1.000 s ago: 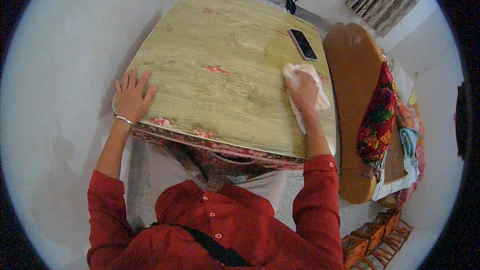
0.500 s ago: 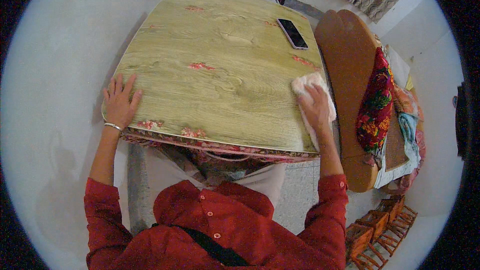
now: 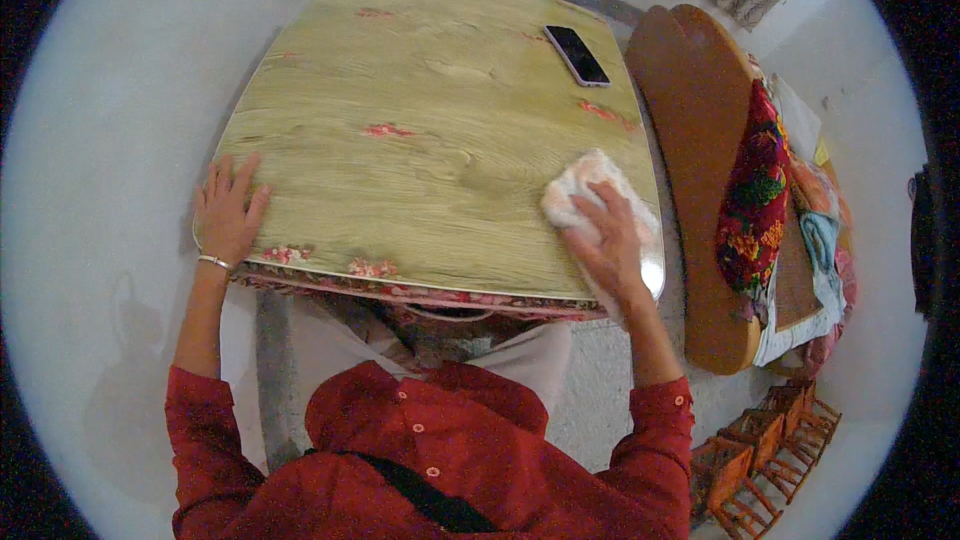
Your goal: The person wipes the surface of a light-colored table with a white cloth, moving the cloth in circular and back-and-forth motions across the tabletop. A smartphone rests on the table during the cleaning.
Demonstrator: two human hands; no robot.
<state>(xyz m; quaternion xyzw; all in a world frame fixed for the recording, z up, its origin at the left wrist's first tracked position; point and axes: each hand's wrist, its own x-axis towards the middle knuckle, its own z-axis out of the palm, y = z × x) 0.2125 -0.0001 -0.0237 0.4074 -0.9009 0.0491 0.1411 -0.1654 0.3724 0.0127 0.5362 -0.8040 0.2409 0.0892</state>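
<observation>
My right hand lies over a fluffy white and peach cloth, pressing it onto the table near the front right corner. Part of the cloth is hidden under the palm and fingers. At the table's left edge, near its front corner, my left hand rests flat with fingers spread, holding nothing. A bracelet circles that wrist. The table has a yellow-green wood-grain top with red flower patches and a flowered cloth along its front side. A dark-screened phone lies on the top at the far right.
Right of the table stands a brown wooden bed or bench end. A red flowered pillow and folded fabrics lie beyond it. Several small wooden chairs stand at lower right. A white wall runs along the left.
My right hand has slid the cloth leftward, away from the table's right edge. My left hand stays flat at the left edge. The view has shifted slightly.
</observation>
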